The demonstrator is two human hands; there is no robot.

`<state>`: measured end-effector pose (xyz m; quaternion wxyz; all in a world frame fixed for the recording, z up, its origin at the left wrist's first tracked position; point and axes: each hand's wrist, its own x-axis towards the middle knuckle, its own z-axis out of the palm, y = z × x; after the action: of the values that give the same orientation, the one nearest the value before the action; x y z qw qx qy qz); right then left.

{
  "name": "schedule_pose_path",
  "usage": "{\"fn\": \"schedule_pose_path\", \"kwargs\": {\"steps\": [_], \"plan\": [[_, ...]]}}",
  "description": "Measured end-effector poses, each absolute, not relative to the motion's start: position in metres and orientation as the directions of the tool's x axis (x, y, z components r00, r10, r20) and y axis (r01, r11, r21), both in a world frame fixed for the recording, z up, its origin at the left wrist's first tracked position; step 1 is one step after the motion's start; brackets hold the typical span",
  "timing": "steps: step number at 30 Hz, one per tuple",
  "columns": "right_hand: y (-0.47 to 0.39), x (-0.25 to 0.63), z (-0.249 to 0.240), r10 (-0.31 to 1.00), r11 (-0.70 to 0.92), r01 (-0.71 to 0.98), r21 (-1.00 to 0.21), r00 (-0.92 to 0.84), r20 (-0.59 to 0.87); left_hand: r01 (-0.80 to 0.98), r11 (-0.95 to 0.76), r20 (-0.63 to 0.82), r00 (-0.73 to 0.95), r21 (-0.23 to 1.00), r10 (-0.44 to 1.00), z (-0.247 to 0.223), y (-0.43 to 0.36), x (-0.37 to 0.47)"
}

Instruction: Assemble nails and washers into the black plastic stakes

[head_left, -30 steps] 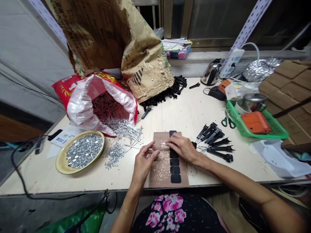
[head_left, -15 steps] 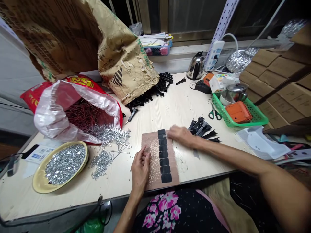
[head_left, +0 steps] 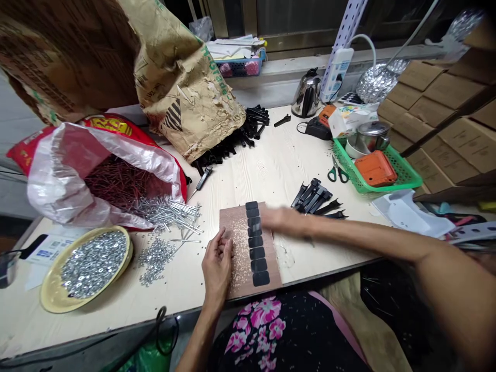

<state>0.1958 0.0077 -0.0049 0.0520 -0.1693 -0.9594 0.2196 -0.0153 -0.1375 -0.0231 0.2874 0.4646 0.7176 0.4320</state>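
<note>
A column of black rounded pads [head_left: 257,253] lies on a thin brown board [head_left: 273,258] near the table's front edge. Small pale bits [head_left: 239,245] are scattered over the board's left half. My left hand [head_left: 217,263] rests at the board's left edge, its fingers curled in toward the thumb; whatever they hold is hidden. Over the board's right edge, my right hand [head_left: 284,221] reaches in with its fingertips beside the upper pads. Motion blur hides its fingers. Beyond it lies a small pile of black plastic clips [head_left: 315,196].
On the left are a yellow bowl of metal washers [head_left: 126,258], loose nails [head_left: 180,214] and a red-and-white sack [head_left: 50,181]. A torn paper sack [head_left: 186,103] spills black parts behind. Scissors [head_left: 339,174], a green basket [head_left: 406,178] and cartons [head_left: 437,103] stand right.
My right hand has come slightly nearer along the column of pads. My left hand keeps its place at the board's edge. The whole view has shifted a little.
</note>
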Motion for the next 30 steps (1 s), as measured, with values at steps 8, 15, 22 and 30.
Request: {"fn": "schedule_pose_path", "kwargs": {"steps": [8, 15, 22, 30], "plan": [[-0.043, 0.194, -0.012, 0.313, 0.915, 0.255, -0.313, -0.938, 0.147, 0.420, 0.177, 0.001, -0.390, 0.890, 0.921, -0.026, -0.137, -0.016], [-0.020, 0.238, 0.024, 0.507, 0.842, 0.496, -0.211, -0.862, -0.001, 0.439, 0.145, 0.044, -0.392, 0.887, 0.919, -0.022, -0.141, -0.019], [0.044, 0.187, 0.057, 0.536, 0.842, 0.538, -0.037, -0.827, 0.171, 0.355, 0.161, -0.003, -0.405, 0.921, 0.915, -0.019, -0.141, -0.022], [0.105, -0.022, -0.011, 0.273, 0.959, 0.284, 0.015, -0.933, 0.233, 0.305, 0.160, -0.011, -0.437, 0.939, 0.899, -0.016, -0.158, -0.028]]}}
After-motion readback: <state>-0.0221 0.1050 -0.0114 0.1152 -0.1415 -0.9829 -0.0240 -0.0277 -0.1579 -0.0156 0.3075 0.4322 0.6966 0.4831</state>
